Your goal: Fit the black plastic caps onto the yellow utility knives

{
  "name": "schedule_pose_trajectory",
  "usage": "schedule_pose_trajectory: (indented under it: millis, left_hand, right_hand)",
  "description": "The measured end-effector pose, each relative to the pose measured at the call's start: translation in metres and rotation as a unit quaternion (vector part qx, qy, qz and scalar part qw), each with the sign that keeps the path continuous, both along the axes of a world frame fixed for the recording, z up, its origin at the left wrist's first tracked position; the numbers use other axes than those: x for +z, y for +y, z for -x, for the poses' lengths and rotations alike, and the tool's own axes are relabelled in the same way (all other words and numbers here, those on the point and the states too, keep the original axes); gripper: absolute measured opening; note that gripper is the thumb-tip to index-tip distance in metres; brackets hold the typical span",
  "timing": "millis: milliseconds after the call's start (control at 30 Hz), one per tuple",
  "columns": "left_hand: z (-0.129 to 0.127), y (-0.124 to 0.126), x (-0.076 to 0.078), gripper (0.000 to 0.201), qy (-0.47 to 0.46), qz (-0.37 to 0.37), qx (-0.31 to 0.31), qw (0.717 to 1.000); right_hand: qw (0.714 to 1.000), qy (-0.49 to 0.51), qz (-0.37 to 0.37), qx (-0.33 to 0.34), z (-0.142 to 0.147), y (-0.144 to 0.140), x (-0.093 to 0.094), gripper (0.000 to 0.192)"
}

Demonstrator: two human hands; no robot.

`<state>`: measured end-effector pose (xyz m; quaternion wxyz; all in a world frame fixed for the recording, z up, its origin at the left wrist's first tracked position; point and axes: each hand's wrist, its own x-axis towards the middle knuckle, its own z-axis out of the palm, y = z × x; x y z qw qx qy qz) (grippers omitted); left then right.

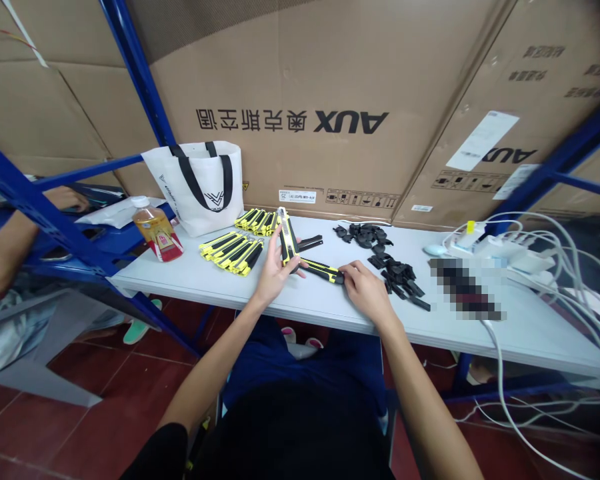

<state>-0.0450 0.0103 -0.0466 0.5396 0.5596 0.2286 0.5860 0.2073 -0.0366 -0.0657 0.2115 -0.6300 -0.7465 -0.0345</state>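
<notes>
The far side is closed off by a large brown cardboard box with upside-down black lettering (280,67), in front of which a long pale-grey table (190,277) is set. At its far left a white tote bag with black handles (200,223) is placed, with two rows of yellow-and-black cutters (233,252) laid out nearer and to its right. To the right, loose black plastic pieces (403,277) are heaped, within easy reach of the right hand (367,290), whose fingers are curled in at the right end of a slanting yellow-and-black cutter (323,270); whether that end is pinched cannot be told. By the left hand (273,270), a raised yellow-and-black cutter with a silvery tip (289,240) is gripped between thumb and fingers, tip pointing far, above the table's middle. This grip is best kept low on the body, so that the fingers are held clear of the tip. The slanting cutter should be steadied by its end and not squeezed along its length. Slim black strips (311,241), lying just beyond, are best left unbumped by the left knuckles.
</notes>
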Motion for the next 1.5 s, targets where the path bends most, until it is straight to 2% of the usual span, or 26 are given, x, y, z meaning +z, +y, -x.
schedule_pose_trajectory:
  millis: [100,267,333,433,533,633,900,1000,1167,1267,1433,1500]
  left_hand:
    - [0.0,0.0,-0.003,0.105,0.001,0.006,-0.008,1.0]
    - [0.001,-0.001,-0.005,0.079,0.034,0.01,-0.017,0.999]
    - [0.001,0.0,-0.006,0.075,0.038,0.015,-0.014,0.999]
    - [0.0,0.004,-0.009,0.089,0.029,0.01,-0.002,1.0]
    - [0.0,0.007,-0.011,0.105,0.014,0.007,-0.016,1.0]
    - [0.0,0.007,-0.01,0.103,0.002,0.016,-0.027,0.999]
    - [0.002,0.002,-0.005,0.081,0.019,0.052,0.009,0.998]
    - [0.004,0.002,-0.004,0.073,0.028,0.084,0.047,0.995]
    - [0.008,0.003,0.0,0.051,0.028,0.087,0.104,0.99]
    - [0.007,0.002,0.001,0.05,-0.001,0.083,0.114,0.99]
    - [0.007,-0.001,0.002,0.063,-0.042,0.044,0.12,0.991]
    - [0.007,-0.002,0.002,0.059,-0.036,0.032,0.124,0.991]
  right_hand:
    - [1.0,0.0,-0.001,0.001,0.0,0.0,0.0,0.032]
    - [1.0,-0.003,-0.003,0.004,-0.001,0.001,-0.001,0.031]
    - [1.0,-0.004,-0.004,0.004,-0.001,0.001,-0.001,0.031]
    - [1.0,-0.006,-0.003,0.001,-0.001,0.001,-0.001,0.031]
    - [1.0,-0.01,0.0,-0.001,0.0,0.001,-0.001,0.031]
    - [1.0,-0.009,-0.001,-0.001,0.0,0.001,0.0,0.032]
    - [1.0,-0.001,-0.005,0.004,0.0,0.001,-0.001,0.033]
    - [1.0,-0.001,-0.004,0.003,0.0,0.001,-0.001,0.033]
    - [1.0,0.002,0.0,0.002,0.0,0.001,-0.001,0.033]
    - [1.0,0.002,0.0,0.0,0.0,0.001,0.0,0.033]
    - [1.0,-0.002,0.001,0.001,-0.001,0.001,-0.002,0.032]
    - [1.0,-0.002,0.002,0.001,-0.001,0.001,-0.002,0.033]
